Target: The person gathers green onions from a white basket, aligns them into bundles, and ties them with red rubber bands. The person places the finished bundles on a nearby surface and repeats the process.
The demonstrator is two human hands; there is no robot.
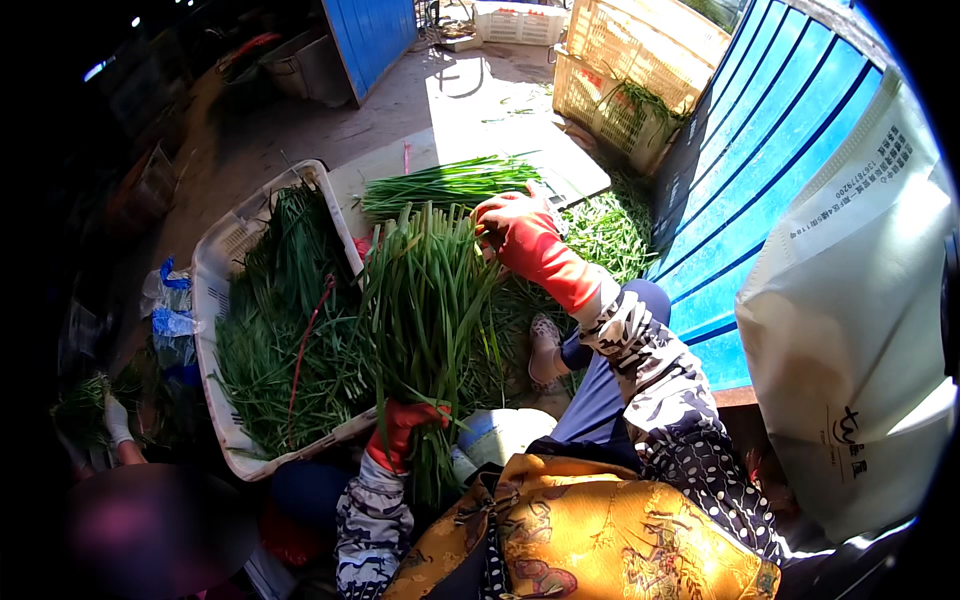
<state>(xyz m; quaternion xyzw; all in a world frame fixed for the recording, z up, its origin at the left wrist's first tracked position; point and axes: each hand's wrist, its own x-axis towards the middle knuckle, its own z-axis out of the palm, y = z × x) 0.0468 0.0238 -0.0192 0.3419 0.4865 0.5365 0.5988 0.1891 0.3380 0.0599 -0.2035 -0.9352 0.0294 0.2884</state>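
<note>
A large bunch of green garlic chives is held in front of me, its cut ends towards the top of the view. My left hand, in a red glove, grips the lower, leafy end. At the bunch's upper right edge is my right hand, also red-gloved, with fingers curled against the stalks. Whether it pinches any of them is unclear. Behind the bunch, another sheaf of chives lies on a white board. To the left, a white plastic crate holds more chives and a red tie.
Trimmed scraps cover the ground beside the board. Yellowish crates are stacked behind it. A blue corrugated panel and a hanging white bag bearing writing stand right. At lower left, another person's gloved hand is near greens.
</note>
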